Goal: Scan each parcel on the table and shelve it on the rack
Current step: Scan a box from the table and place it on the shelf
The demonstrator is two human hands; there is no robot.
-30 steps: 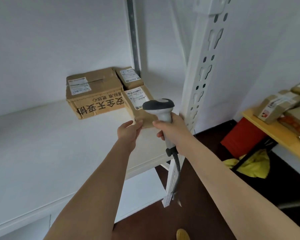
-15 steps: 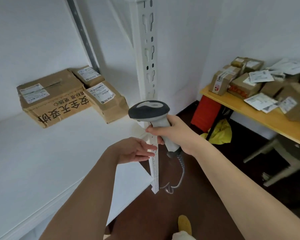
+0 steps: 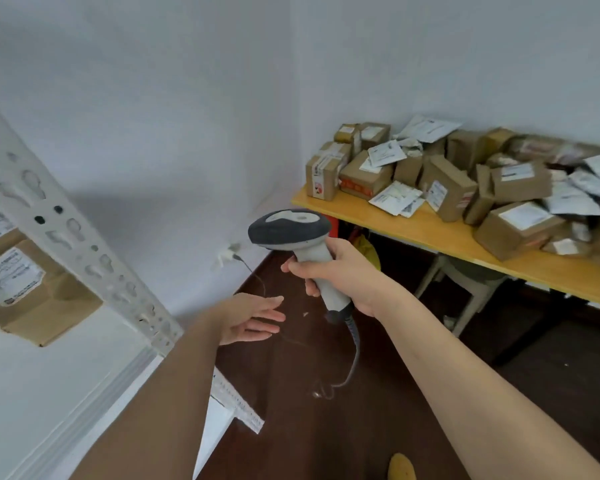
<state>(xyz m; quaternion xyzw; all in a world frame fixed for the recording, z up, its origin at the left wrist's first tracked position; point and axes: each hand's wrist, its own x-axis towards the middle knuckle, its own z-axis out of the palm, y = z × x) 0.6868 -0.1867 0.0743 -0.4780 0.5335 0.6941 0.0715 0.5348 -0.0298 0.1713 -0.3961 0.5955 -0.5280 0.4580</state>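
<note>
Change: since the earlier frame my view swung right, off the shelf toward the table, and my left hand (image 3: 253, 318) drew back from the shelved parcel (image 3: 32, 292).
Left hand: empty, fingers straight and loosely spread, palm turned up, just below and left of my right hand (image 3: 340, 275).
Right hand: curled round the pale grey grip of the scanner (image 3: 293, 233), whose dark rounded head stood above my fist; its grey cable (image 3: 352, 355) hung below my wrist.
Rack: white perforated metal post (image 3: 73, 237) left of my left hand, above a smooth white shelf (image 3: 42, 386); the labelled brown cardboard parcel lay behind the post.
Table: yellow wooden table (image 3: 430, 233) beyond my right hand, bearing a heap of parcels (image 3: 465, 181), brown cardboard boxes mixed with flat white mailers.
</note>
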